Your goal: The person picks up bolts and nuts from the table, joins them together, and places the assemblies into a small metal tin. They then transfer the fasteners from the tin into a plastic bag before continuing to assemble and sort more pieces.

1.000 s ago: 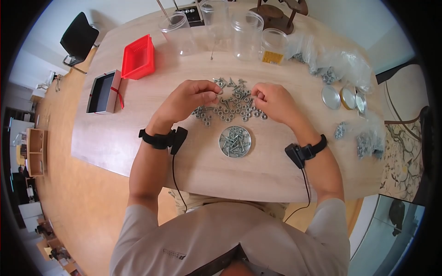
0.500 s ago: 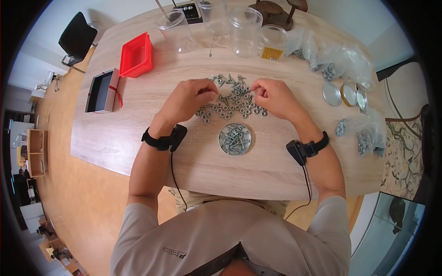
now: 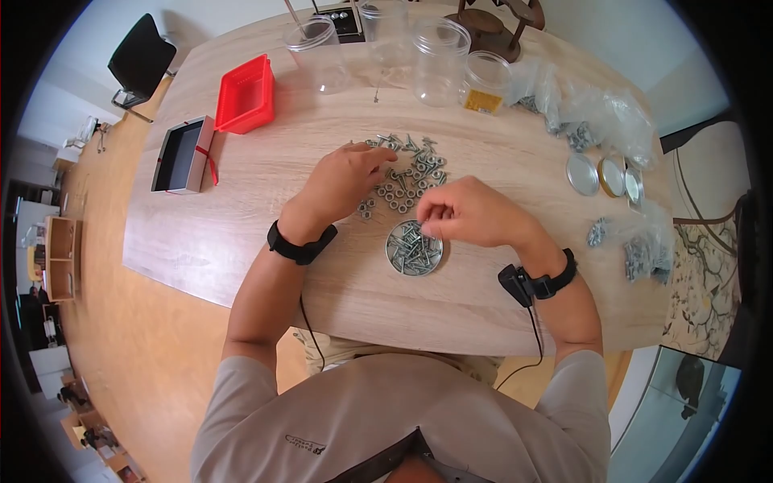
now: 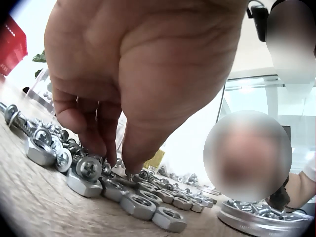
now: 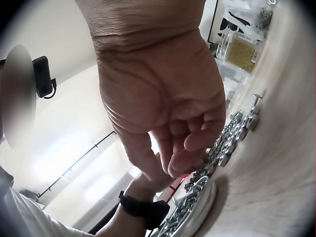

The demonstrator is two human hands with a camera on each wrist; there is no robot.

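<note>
A loose pile of hex nuts and screws lies on the table. My left hand is over the pile's left side. In the left wrist view its fingers point down among the screws and nuts, thumb a little apart from them. Nearer my body stands a round, shallow metal dish filled with screws. My right hand hovers over the dish's upper right rim, palm down, fingers loosely bent. In the right wrist view nothing shows between thumb and fingers, and a screw lies at the dish's edge beneath them.
Clear plastic jars line the back beside a red basket and an open box. Bags of hardware and round metal lids are at the right. Another bag lies nearer the right edge.
My right hand has moved from the pile's right side back toward me, over the dish. The left hand has shifted slightly right over the pile, its fingers straighter.
</note>
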